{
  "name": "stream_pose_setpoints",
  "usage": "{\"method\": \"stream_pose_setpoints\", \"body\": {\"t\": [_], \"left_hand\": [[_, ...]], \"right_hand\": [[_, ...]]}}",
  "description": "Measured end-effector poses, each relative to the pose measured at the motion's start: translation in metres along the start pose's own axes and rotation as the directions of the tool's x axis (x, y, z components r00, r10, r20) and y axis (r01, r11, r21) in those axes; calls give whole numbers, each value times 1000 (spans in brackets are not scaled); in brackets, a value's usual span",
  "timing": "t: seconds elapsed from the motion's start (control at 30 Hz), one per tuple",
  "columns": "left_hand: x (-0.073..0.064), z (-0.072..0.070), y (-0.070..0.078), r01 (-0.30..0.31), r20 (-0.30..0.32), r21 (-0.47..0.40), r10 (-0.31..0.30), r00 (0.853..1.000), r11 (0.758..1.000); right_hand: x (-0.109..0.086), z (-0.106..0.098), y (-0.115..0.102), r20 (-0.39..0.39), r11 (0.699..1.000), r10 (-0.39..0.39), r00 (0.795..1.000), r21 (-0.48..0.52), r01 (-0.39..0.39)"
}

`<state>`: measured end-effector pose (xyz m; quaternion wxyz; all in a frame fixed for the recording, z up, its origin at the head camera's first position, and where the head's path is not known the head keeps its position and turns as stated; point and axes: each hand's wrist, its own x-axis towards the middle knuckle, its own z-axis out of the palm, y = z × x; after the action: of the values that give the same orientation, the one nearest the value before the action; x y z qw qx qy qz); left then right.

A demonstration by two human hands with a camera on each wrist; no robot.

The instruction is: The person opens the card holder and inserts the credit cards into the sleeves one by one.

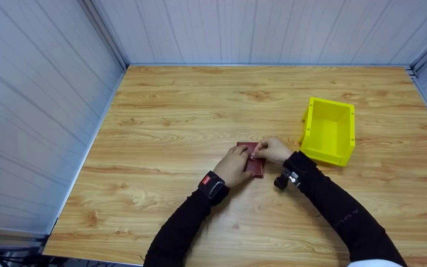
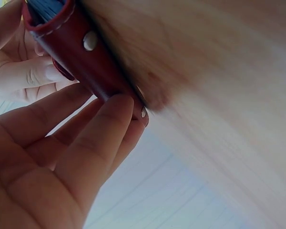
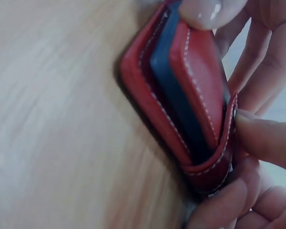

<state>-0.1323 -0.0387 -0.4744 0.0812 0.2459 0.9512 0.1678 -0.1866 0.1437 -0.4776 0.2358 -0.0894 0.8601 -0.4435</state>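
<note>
A dark red leather card wallet (image 1: 257, 168) with pale stitching lies on the table under both hands. Its layers fan apart in the right wrist view, with a dark blue insert (image 3: 174, 86) between them. My left hand (image 1: 232, 165) grips the wallet from the left, thumb at the near end and fingers over the far part. From the other side my right hand (image 1: 275, 151) pinches the wallet's strap (image 3: 207, 179) between thumb and fingers. A metal snap stud (image 2: 90, 41) shows on the leather in the left wrist view. The strap's tip is partly hidden by fingers.
A yellow open bin (image 1: 330, 131) stands right of the hands, close to the right wrist. The wood-grain table (image 1: 154, 122) is bounded by white panel walls (image 1: 206, 33) at the back and sides.
</note>
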Motion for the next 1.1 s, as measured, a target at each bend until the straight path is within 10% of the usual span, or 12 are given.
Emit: {"method": "stream_pose_setpoints", "body": {"t": [0.53,0.9,1.1], "left_hand": [[0,-6,-1,26,-23,1,-26,999,1000],[3,-43,-10,81,-191,107,-59,980,991],[13,-55,-18,192,-247,134,-155,957,972]], "right_hand": [[-13,1,0,-138,975,-186,973,-149,165],[-30,-26,-17,-421,825,-473,774,-519,222],[-32,-43,-19,-395,802,-432,811,-580,145]]}}
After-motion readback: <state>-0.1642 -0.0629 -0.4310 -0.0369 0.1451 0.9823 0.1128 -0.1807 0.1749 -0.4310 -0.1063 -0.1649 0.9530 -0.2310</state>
